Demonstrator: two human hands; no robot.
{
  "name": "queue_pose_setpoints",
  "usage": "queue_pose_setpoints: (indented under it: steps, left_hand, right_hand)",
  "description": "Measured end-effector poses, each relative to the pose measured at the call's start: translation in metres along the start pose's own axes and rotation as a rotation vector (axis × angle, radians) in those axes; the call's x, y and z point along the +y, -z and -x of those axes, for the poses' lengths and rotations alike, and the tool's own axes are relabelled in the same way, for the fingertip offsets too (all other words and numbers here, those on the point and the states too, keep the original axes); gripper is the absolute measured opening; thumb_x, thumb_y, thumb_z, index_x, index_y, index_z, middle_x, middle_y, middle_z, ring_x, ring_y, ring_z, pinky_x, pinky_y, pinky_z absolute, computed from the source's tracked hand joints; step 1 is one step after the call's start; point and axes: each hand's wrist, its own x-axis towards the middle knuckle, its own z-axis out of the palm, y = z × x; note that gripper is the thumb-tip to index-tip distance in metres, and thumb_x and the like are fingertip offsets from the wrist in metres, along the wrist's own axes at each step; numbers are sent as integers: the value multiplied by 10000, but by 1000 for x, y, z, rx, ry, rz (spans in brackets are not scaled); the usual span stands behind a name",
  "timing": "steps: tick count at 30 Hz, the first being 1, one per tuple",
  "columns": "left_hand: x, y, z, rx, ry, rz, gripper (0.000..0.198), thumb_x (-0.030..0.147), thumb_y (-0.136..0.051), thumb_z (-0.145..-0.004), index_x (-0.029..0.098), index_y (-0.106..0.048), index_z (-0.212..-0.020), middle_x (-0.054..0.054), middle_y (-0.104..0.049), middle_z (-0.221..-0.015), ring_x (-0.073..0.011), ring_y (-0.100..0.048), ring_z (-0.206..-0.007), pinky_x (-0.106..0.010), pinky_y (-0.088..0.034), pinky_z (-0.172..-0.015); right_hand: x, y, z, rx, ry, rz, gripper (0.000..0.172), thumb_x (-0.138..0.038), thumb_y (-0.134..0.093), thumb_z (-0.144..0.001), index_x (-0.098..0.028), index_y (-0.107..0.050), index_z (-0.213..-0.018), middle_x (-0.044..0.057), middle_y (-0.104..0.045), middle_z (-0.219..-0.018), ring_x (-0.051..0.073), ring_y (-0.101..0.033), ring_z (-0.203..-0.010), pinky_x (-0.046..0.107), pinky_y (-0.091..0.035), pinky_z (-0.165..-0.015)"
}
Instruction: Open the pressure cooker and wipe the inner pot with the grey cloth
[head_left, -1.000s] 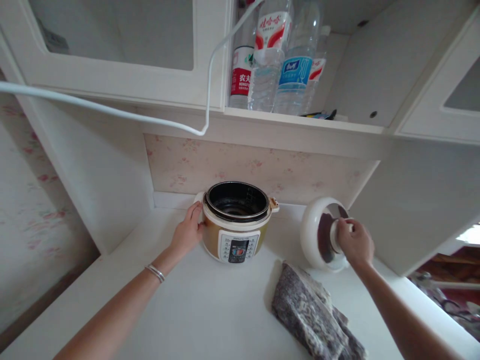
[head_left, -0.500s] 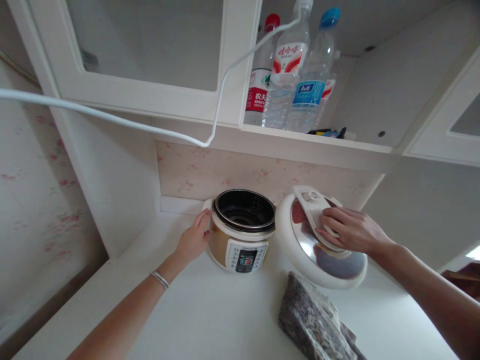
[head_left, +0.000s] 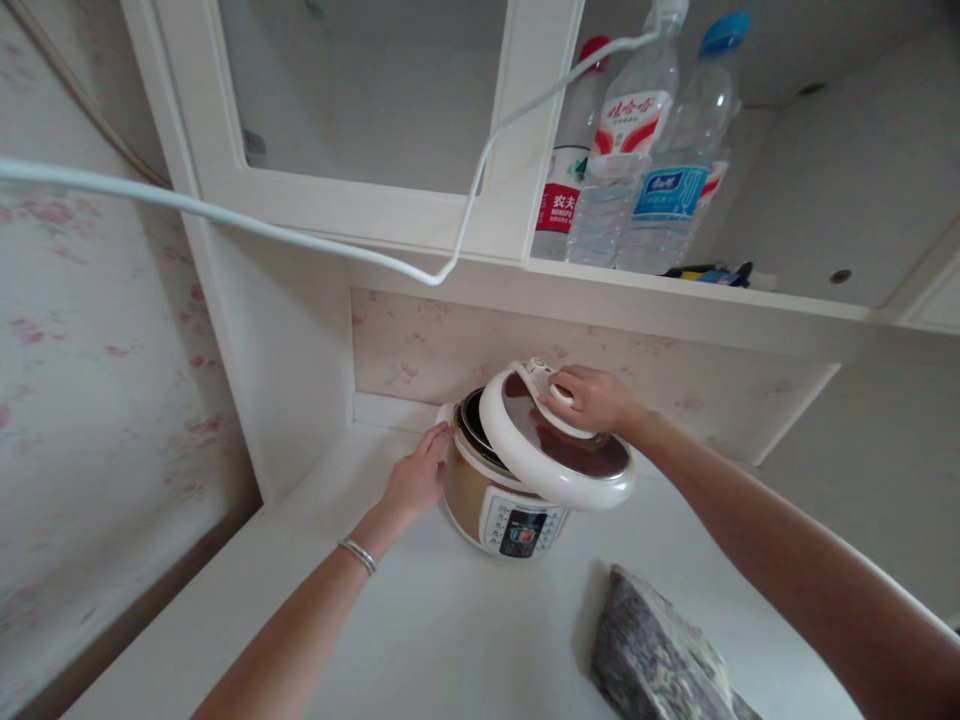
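Observation:
An electric pressure cooker (head_left: 466, 497) with a gold-coloured body and a front control panel stands on the white counter. My left hand (head_left: 416, 472) holds its white side handle, fingers along the rim. The white lid (head_left: 504, 440), with a shiny top, hangs tilted over the right part of the cooker. My right hand (head_left: 592, 402) is closed around the lid's handle. At the left, the dark inner pot (head_left: 474, 425) still shows through a gap; the lid hides the rest. Whether the lid touches the rim I cannot tell.
A folded, grey mottled cloth (head_left: 660, 650) lies on the counter (head_left: 450, 640) at the front right. Overhead, several plastic bottles (head_left: 621, 190) stand in an open cupboard. A white cable (head_left: 322, 236) hangs across the cupboard front.
My right hand has carried the lid leftward from beside the cooker to over its opening. My left hand stays at the side handle. The whole view has shifted somewhat.

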Motion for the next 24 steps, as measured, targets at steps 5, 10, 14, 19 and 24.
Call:
queue_pose_setpoints:
  steps: [5,10,14,19,24]
  left_hand:
    - [0,2,1,-16,29,-3,618,92,-410,-829,238,-322,-1423,-52,-317,-1511,-207,-514,-1219,-334,-513,-913]
    - [0,-1,0,-19,30,-8,618,107,-401,-835,231,-307,-1433,-50,-289,-1525,-217,-513,-1219,-334,-531,-876]
    - [-2,-2,0,-19,41,13,632,114,-417,-834,238,-293,-1441,-61,-280,-1528,-221,-552,-1171,-336,-534,-866]
    - [-4,-3,-3,-15,41,3,619,123,-422,-840,247,-305,-1435,-62,-299,-1519,-224,-572,-1138,-333,-538,-838]
    - [-1,-8,-3,8,61,6,579,176,-444,-859,234,-334,-1424,-74,-334,-1496,-230,-589,-1095,-340,-542,-822]
  right_hand:
    - [-7,-31,-28,-32,70,-34,444,-518,-366,-926,-172,-643,-947,104,-665,-892,196,-584,-818,277,-363,-697]
    - [-3,-45,-46,-46,118,-31,490,-532,-327,-932,-170,-652,-881,93,-657,-810,186,-576,-757,277,-348,-681]
    - [2,-51,-53,-77,188,-48,495,-532,-313,-936,-174,-653,-896,86,-655,-801,175,-568,-747,273,-346,-674]
    - [-1,-58,-54,-96,207,-63,471,-506,-323,-941,-169,-650,-903,90,-658,-833,177,-576,-787,273,-352,-693]
    - [-7,-56,-55,-128,149,-51,458,-493,-307,-947,-185,-642,-892,80,-660,-859,179,-586,-778,276,-354,-679]
